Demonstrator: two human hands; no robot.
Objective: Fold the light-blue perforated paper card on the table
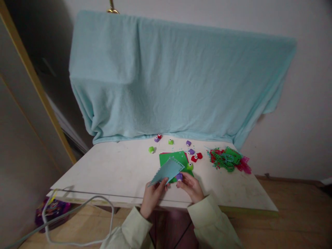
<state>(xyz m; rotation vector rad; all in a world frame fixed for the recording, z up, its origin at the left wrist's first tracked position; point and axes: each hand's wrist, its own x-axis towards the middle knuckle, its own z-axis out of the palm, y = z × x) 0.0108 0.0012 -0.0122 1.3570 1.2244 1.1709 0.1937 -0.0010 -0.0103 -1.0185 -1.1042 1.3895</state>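
Note:
My left hand (pixel 153 196) is closed on a light blue sheet of paper (pixel 168 170), thumb on top. Rows of small punched holes run along the sheet's edges, and it is tilted above the table. In my right hand (pixel 191 187), the fingers are wrapped round a small purple paper punch (pixel 179 177) with a white eye on it, close to the sheet's right side. Under both lies a stack of green paper (pixel 166 158) with a red edge showing behind it. A light green punch (pixel 190 166) rests on the stack's right side.
Red punches (pixel 196 157), purple punches (pixel 191 151) and light green punches (pixel 151 149) are scattered behind the stack. A heap of cut green and red paper strips (pixel 223 159) lies right on the white table (pixel 103 169). Behind hangs a blue cloth (pixel 186 79); a pale cable (pixel 77 243) loops front left.

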